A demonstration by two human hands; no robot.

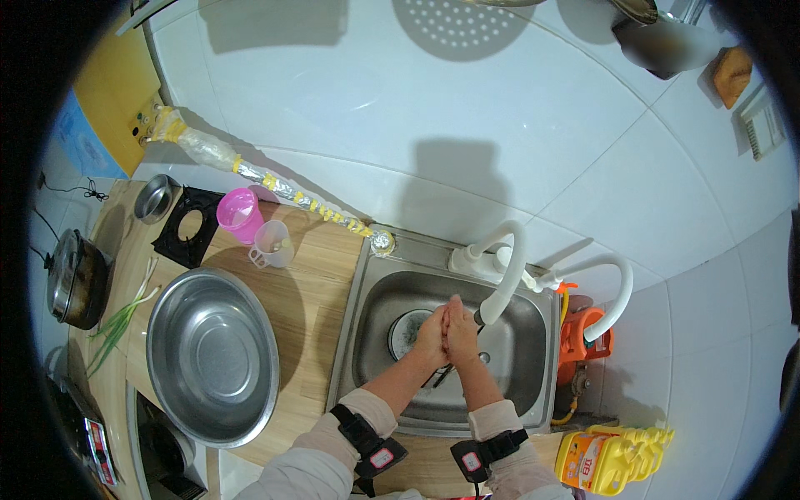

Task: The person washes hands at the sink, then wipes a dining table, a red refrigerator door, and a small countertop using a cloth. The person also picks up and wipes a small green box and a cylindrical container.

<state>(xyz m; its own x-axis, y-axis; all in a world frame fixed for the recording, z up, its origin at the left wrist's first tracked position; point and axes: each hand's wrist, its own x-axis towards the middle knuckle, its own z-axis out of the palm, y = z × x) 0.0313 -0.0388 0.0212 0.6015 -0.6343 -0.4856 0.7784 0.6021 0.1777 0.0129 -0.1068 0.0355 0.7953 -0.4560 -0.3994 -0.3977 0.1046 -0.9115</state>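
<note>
Over the stainless steel sink (531, 375), my left hand (431, 334) and my right hand (461, 331) are pressed together, palm to palm. Their fingers point towards the back wall, and the space between the palms is hidden. The outlet of a white faucet (520, 250) is close beside my right hand. Behind my left hand, a round dark-rimmed vessel (407, 331) sits in the sink basin, partly covered. Thin dark utensils (444, 376) lie under my wrists, too hidden to name exactly. Both forearms wear black straps with small boxes.
A large steel basin (212, 356) stands left on the wooden counter (319, 262), near green onions (119, 322), a pink cup (240, 215) and a clear measuring cup (273, 244). A foil-wrapped pipe (275, 184) slants to the sink corner. Yellow jugs (606, 459) stand right.
</note>
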